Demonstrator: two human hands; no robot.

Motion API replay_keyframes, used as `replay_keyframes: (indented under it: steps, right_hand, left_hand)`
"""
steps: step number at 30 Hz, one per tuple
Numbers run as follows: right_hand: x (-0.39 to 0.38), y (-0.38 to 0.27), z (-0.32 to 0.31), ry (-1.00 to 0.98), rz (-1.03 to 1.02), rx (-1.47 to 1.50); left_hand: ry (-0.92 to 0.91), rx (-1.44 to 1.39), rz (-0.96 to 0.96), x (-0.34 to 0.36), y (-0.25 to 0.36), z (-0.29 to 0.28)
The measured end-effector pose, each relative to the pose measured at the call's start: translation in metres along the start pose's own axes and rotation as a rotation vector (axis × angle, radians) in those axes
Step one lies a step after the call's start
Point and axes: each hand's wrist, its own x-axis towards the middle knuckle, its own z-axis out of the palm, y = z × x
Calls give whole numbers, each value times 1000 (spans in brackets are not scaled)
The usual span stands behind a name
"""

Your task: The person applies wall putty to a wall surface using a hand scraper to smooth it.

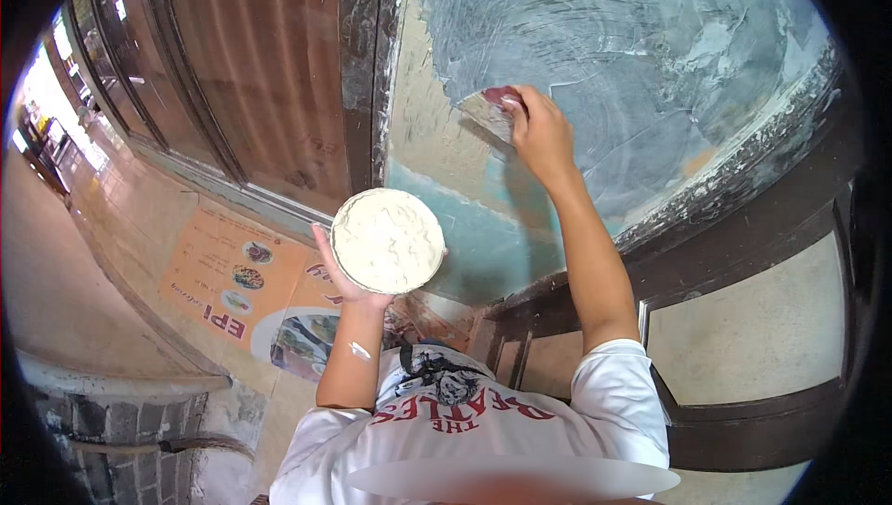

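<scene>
My left hand (348,277) holds up a round tub of thick white paste (387,240) from below, its fingers and thumb around the side. In my right hand (542,138) is a putty knife (488,118) with a dark red handle and a wide blade. The blade lies against the wall (650,59), which carries grey-blue smears of filler. A bare beige strip (415,124) runs down the wall's left side, with a pale green patch (465,226) below it. A white smudge marks my left forearm.
Left of the wall stands a dark-framed brown door or window panel (260,68). An orange printed sheet (232,273) lies on the floor. Dark wood framing with pale panels (748,319) is close on my right. A grey brick structure (130,431) stands lower left.
</scene>
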Motion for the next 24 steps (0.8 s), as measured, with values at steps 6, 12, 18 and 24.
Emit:
replay_keyframes:
  steps: [6,12,18,24]
  right_hand:
    - [25,-14,18,-6,-43,-82]
    - [29,-15,29,-77,-45,-155]
    - [35,-16,21,-10,-42,-107]
    - [30,-16,31,-70,-99,-116]
  left_hand:
    - [241,102,75,1,-5,-2]
    - [284,116,81,1,-2,2]
    - [268,118,93,2,1,-4]
    - [282,116,64,8,-4,-4]
